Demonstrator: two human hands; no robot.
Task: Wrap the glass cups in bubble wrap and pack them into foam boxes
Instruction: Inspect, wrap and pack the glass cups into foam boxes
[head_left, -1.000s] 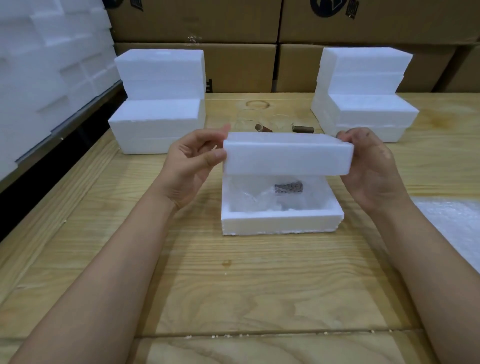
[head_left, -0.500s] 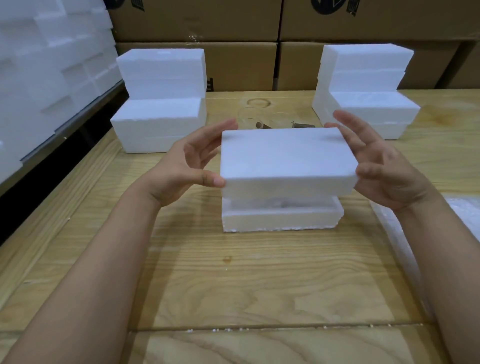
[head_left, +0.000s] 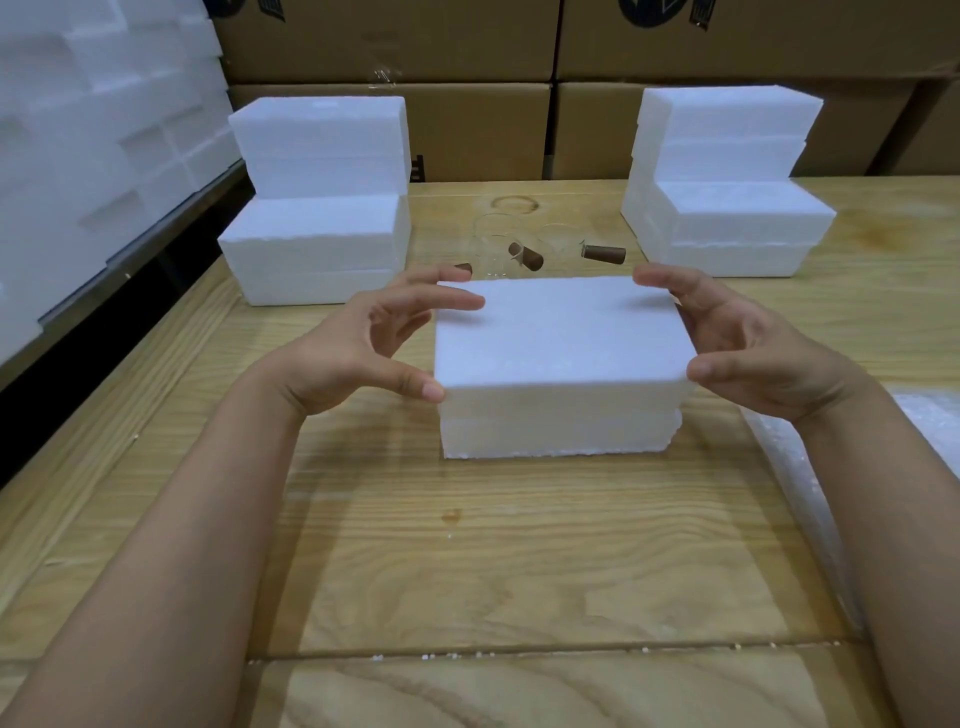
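A white foam lid (head_left: 561, 332) lies flat on its foam box base (head_left: 556, 431) at the middle of the wooden table (head_left: 467, 545), hiding the inside. My left hand (head_left: 343, 353) holds the lid's left end, thumb at the front corner and a fingertip on the top. My right hand (head_left: 763, 353) grips the right end the same way. Behind the box stand clear glass cups (head_left: 493, 244) with brown handles (head_left: 602, 253).
Stacks of foam boxes stand at the back left (head_left: 317, 208) and back right (head_left: 727, 182). A bubble wrap sheet (head_left: 935, 431) lies at the right edge. Cardboard cartons (head_left: 467, 119) line the back, and more foam pieces (head_left: 78, 130) fill the left.
Both hands brought the lid from tilted above the open base down onto it. The wrapped cup inside is now covered, and my fingers have curled onto the lid's ends.
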